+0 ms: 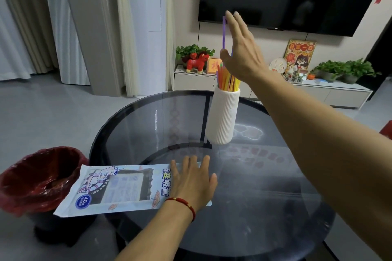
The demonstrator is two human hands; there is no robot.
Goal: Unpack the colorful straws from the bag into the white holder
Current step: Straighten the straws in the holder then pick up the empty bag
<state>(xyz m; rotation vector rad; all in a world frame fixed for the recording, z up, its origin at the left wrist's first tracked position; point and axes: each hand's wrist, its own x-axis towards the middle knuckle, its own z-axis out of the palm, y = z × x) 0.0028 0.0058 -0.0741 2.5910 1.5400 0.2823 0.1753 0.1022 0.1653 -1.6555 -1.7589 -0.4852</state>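
Head camera, looking forward and down at a round, dark glass worktop (pixel 265 186) in a living room.

The right hand (pixel 241 48) is raised above a tall white ribbed holder (pixel 222 116) that stands upright toward the far side of the worktop. Thumb and fingers pinch a single purple straw (pixel 224 32), held upright; the other fingers are extended and loosely spread. Its lower end is hidden behind the hand, so whether it has entered the holder cannot be told. A bunch of colorful straws (pixel 227 79) in orange, yellow, green and pink stands in the holder, their tops poking above its rim.

The left hand (pixel 192 182) lies flat, fingers spread, palm down on the right end of a pale blue printed bag (pixel 114 188) resting at the near left edge of the worktop. The bag looks flat; whether any straws remain inside cannot be seen.

A bin with a red liner (pixel 40 178) stands on the floor just beside the worktop, left of the bag.

To do this step well, the purple straw should probably be kept vertical, lined up over a gap among the standing straws, and lowered before the pinch is released, so it slides in without tipping the narrow holder.
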